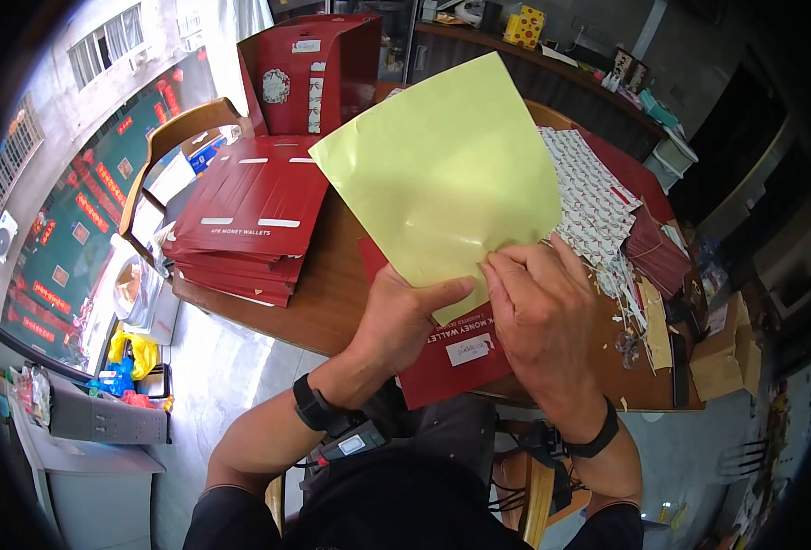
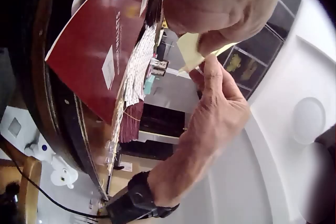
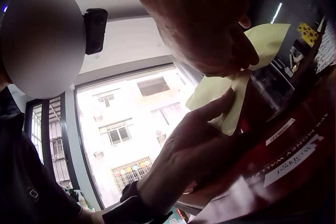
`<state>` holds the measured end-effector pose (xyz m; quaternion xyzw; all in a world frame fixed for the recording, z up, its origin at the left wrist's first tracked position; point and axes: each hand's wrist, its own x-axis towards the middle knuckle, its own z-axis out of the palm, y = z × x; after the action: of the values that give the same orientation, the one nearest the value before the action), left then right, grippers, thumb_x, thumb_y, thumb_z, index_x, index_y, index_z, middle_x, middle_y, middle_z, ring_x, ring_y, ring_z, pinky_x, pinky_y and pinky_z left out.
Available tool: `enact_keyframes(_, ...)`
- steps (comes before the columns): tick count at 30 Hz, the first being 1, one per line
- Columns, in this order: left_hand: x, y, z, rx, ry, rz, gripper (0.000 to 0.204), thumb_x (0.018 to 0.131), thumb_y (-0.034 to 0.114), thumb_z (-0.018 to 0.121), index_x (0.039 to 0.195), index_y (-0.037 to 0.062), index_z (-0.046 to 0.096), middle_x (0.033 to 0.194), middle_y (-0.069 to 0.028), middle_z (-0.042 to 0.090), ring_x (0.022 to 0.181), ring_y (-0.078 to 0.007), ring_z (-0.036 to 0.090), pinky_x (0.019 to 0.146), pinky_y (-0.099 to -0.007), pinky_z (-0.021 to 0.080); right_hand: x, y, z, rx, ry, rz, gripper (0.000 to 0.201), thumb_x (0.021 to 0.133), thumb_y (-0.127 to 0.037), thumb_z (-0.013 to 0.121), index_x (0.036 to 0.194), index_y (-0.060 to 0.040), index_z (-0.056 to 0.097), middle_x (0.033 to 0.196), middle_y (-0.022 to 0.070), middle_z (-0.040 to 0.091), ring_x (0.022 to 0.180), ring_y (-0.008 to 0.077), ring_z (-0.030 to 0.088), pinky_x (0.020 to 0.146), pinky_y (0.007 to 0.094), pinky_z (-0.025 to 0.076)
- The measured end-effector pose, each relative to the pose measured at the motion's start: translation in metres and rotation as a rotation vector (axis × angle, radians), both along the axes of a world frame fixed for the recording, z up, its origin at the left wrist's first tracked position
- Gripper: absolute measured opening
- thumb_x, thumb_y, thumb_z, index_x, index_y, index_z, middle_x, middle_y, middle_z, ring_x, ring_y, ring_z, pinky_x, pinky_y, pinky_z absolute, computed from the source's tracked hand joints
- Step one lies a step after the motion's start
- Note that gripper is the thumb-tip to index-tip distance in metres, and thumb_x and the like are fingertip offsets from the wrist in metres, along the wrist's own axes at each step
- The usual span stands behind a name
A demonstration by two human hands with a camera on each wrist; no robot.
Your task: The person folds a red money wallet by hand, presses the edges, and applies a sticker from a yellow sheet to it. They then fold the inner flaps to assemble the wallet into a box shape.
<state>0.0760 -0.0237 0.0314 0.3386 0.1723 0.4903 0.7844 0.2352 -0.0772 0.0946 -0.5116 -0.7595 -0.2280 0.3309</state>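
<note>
A pale yellow-green sheet is raised above the table, tilted. My left hand grips its lower corner, thumb lying on the face. My right hand pinches the lower right edge between thumb and fingers. Under both hands lies a dark red printed card piece with a white label. In the left wrist view the right hand pinches the sheet close to the left fingers. In the right wrist view the left hand holds the sheet with its thumb on it.
A stack of red card pieces is at the left of the table, with a tall red box behind. Patterned white sheets, a bundle of dark red pieces and paper scraps are at the right. A cardboard box stands beyond.
</note>
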Motion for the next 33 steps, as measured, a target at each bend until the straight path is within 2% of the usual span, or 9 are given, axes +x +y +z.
enact_keyframes(10, 0.001, -0.013, 0.003, 0.290, 0.289, 0.234, 0.018, 0.096, 0.002, 0.075, 0.113, -0.0023, 0.075, 0.107, -0.0058, 0.079, 0.095, -0.0110, 0.072, 0.082, -0.0291, 0.058, -0.012, -0.005, 0.001, 0.045, -0.055, -0.030, 0.009, 0.086, -0.004, 0.075, 0.088, -0.0022, 0.066, 0.088, 0.0092, 0.064, 0.082, 0.0289, 0.070, 0.102, 0.0513, 0.058)
enact_keyframes(17, 0.001, -0.014, 0.005, 0.216, 0.254, 0.176, 0.019, 0.095, 0.003, 0.076, 0.113, -0.0025, 0.075, 0.108, -0.0063, 0.079, 0.096, -0.0114, 0.072, 0.083, -0.0290, 0.058, -0.009, 0.001, -0.005, 0.084, -0.046, -0.027, 0.010, 0.083, -0.001, 0.074, 0.085, -0.0019, 0.064, 0.087, 0.0101, 0.063, 0.080, 0.0313, 0.069, 0.100, 0.0483, 0.060)
enact_keyframes(20, 0.003, -0.010, 0.000, 0.140, 0.179, 0.146, 0.024, 0.095, 0.001, 0.076, 0.118, -0.0021, 0.072, 0.112, -0.0074, 0.077, 0.099, -0.0128, 0.073, 0.084, -0.0296, 0.059, -0.005, 0.004, -0.005, 0.055, 0.041, -0.022, 0.010, 0.082, -0.001, 0.074, 0.083, -0.0034, 0.064, 0.083, 0.0097, 0.062, 0.079, 0.0325, 0.068, 0.091, 0.0435, 0.062)
enact_keyframes(23, 0.000, -0.007, 0.000, 0.042, 0.093, 0.086, 0.030, 0.095, -0.002, 0.074, 0.124, -0.0015, 0.068, 0.117, -0.0088, 0.076, 0.103, -0.0159, 0.074, 0.088, -0.0317, 0.060, 0.006, 0.004, 0.002, -0.062, 0.207, 0.001, 0.005, 0.084, -0.001, 0.074, 0.085, -0.0037, 0.069, 0.080, 0.0105, 0.066, 0.076, 0.0321, 0.070, 0.080, 0.0376, 0.061)
enact_keyframes(25, -0.004, -0.007, 0.007, -0.022, 0.078, -0.020, 0.040, 0.092, -0.006, 0.074, 0.131, -0.0017, 0.064, 0.127, -0.0114, 0.072, 0.113, -0.0211, 0.072, 0.097, -0.0369, 0.059, 0.015, 0.001, 0.007, -0.344, 0.569, 0.051, 0.004, 0.089, -0.003, 0.073, 0.092, -0.0032, 0.076, 0.082, 0.0101, 0.073, 0.074, 0.0233, 0.073, 0.073, 0.0315, 0.058)
enact_keyframes(26, -0.005, -0.007, 0.010, -0.019, 0.081, -0.029, 0.040, 0.092, -0.006, 0.074, 0.131, -0.0017, 0.064, 0.127, -0.0114, 0.072, 0.113, -0.0211, 0.072, 0.097, -0.0369, 0.059, 0.022, -0.002, 0.010, -0.508, 0.751, 0.061, 0.011, 0.096, -0.007, 0.072, 0.099, 0.0008, 0.079, 0.089, 0.0093, 0.080, 0.076, 0.0150, 0.075, 0.075, 0.0286, 0.058)
enact_keyframes(27, -0.004, -0.007, 0.013, -0.033, 0.074, -0.049, 0.041, 0.093, -0.006, 0.073, 0.132, -0.0022, 0.063, 0.127, -0.0127, 0.072, 0.113, -0.0224, 0.072, 0.099, -0.0380, 0.059, 0.032, -0.002, 0.009, -0.501, 0.756, 0.052, 0.011, 0.096, -0.007, 0.072, 0.099, 0.0008, 0.079, 0.089, 0.0093, 0.080, 0.076, 0.0150, 0.075, 0.075, 0.0286, 0.058)
enact_keyframes(29, -0.003, -0.006, 0.017, -0.045, 0.071, -0.085, 0.042, 0.093, -0.007, 0.072, 0.133, -0.0028, 0.062, 0.128, -0.0139, 0.072, 0.113, -0.0236, 0.072, 0.100, -0.0390, 0.059, 0.052, -0.002, 0.003, -0.681, 1.097, 0.197, 0.015, 0.100, -0.006, 0.070, 0.105, 0.0063, 0.079, 0.100, 0.0118, 0.079, 0.086, 0.0166, 0.076, 0.081, 0.0293, 0.060)
enact_keyframes(33, 0.006, -0.002, 0.021, -0.065, 0.116, -0.105, 0.041, 0.094, -0.006, 0.072, 0.133, -0.0033, 0.061, 0.129, -0.0150, 0.071, 0.113, -0.0247, 0.073, 0.101, -0.0410, 0.060, 0.083, -0.021, 0.009, -0.684, 1.288, 0.262, 0.022, 0.103, -0.009, 0.068, 0.111, 0.0085, 0.077, 0.103, 0.0161, 0.080, 0.089, 0.0213, 0.078, 0.086, 0.0294, 0.060)
